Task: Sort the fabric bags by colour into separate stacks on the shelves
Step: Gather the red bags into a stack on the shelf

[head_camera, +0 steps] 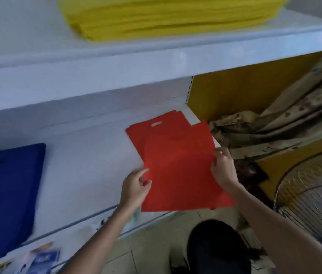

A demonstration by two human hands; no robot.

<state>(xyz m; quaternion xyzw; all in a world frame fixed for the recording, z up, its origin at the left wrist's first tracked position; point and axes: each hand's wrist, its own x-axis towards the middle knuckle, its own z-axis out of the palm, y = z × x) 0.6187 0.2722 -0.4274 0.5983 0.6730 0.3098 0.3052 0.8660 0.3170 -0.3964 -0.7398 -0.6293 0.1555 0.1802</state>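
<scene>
Surface: white shelf [88, 155], blue stack [7, 190] at left end.
Red bag [179, 175]: above red stack [156, 131], near front edge.
Hands: left hand [134, 188], right hand [224, 167] pinch its sides.
Handling: light, limp, I judge; hold side edges.

A flat red bag [178, 175] overlaps red bags [156, 131] on the lower shelf [88, 155], blue stack [7, 194] left.

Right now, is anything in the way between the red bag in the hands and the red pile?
Nothing visible. The red bag, pinched by the left hand and right hand, partly overlaps the red pile on the shelf.
</scene>
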